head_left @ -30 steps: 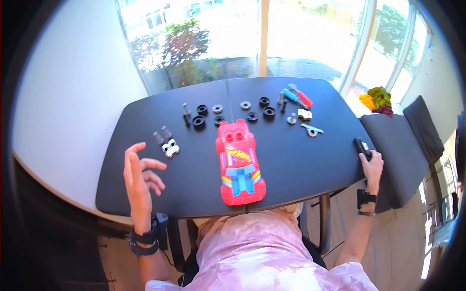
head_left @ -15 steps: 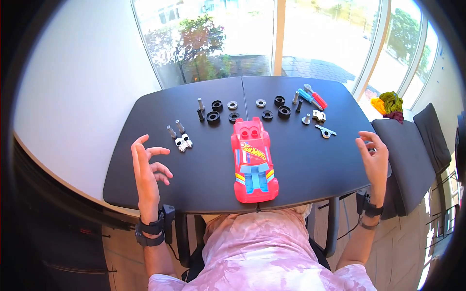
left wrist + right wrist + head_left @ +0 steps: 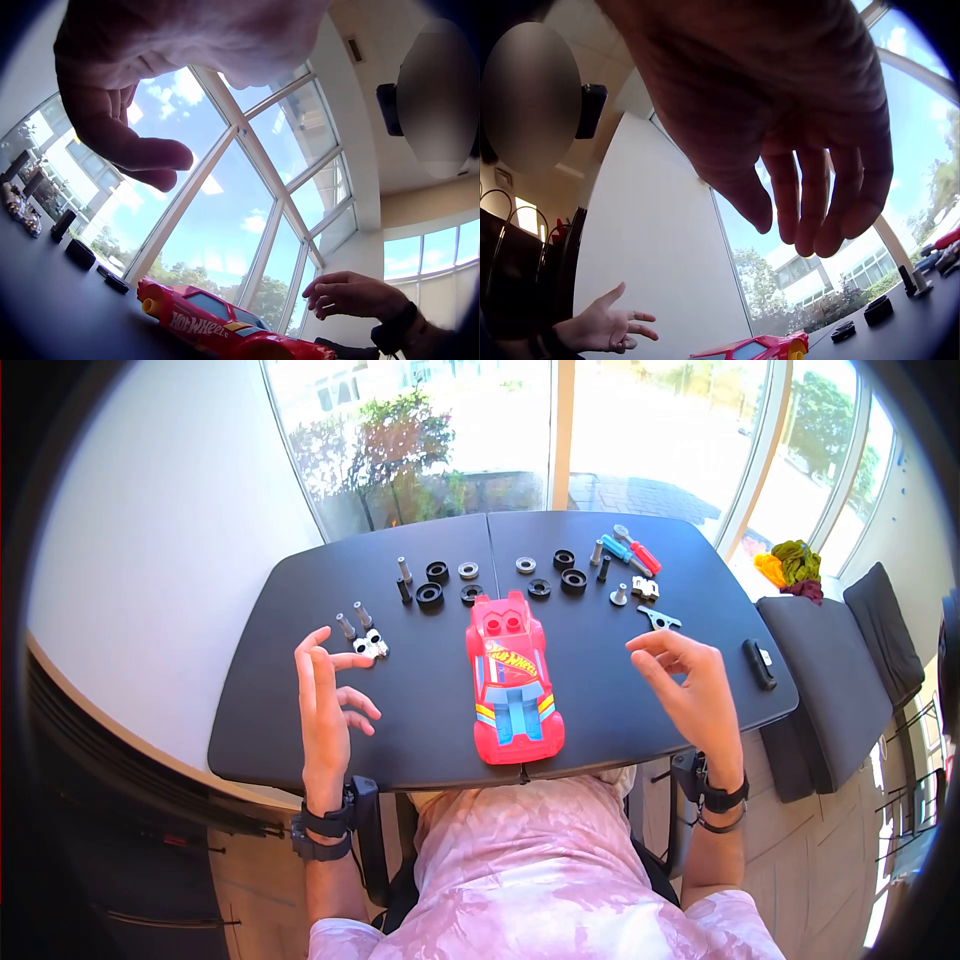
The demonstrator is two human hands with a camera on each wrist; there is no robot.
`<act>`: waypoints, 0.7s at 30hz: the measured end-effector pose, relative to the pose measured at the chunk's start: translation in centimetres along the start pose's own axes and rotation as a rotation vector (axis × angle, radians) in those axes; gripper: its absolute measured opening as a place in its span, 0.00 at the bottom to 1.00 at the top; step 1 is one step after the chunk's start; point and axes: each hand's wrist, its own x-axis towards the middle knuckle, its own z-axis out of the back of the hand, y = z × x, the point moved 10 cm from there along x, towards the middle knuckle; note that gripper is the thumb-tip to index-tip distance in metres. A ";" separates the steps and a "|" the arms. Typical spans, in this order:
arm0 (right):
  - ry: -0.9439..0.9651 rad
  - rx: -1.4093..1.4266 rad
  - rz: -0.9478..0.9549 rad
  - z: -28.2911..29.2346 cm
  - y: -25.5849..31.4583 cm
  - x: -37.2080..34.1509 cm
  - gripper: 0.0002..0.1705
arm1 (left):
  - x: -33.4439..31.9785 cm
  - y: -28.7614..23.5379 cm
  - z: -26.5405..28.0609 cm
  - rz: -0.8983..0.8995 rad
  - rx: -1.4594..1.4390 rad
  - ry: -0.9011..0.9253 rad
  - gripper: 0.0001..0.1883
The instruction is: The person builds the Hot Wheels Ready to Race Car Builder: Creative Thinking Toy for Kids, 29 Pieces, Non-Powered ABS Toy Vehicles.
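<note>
A red toy car [image 3: 515, 680] with blue and yellow markings lies lengthwise at the table's near middle, between the two hands. My left hand [image 3: 325, 710] hovers over the left side of the table with loosely bent fingers and nothing in them. Just beyond its fingertips is a silver engine-like piece [image 3: 371, 645], with two grey bolts behind it. To the car's right, my right hand [image 3: 695, 685] is raised over the table, fingers loosely curved and holding nothing. Nearest to its fingertips lies a grey wrench-like piece [image 3: 659, 619].
Black wheels [image 3: 429, 596] and grey rings [image 3: 468, 570] stand in two groups beyond the car. Blue and red screwdrivers [image 3: 640, 555] lie at the back right, near a silver block [image 3: 645, 588]. A black handheld device [image 3: 760, 664] rests by the right edge, beside a chair [image 3: 830, 680].
My right hand let go of the black device at the table's right edge and moved left toward the car. The left hand shifted slightly, staying raised.
</note>
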 end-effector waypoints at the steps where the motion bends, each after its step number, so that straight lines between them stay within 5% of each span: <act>1: 0.011 0.006 0.005 -0.3 0.1 -0.1 0.10 | -0.1 0.0 -0.1 0.000 0.001 0.006 0.39; 21: 0.320 -0.047 0.002 -7.1 0.5 -1.4 0.15 | -0.6 -0.1 -2.6 -0.004 0.098 0.102 0.42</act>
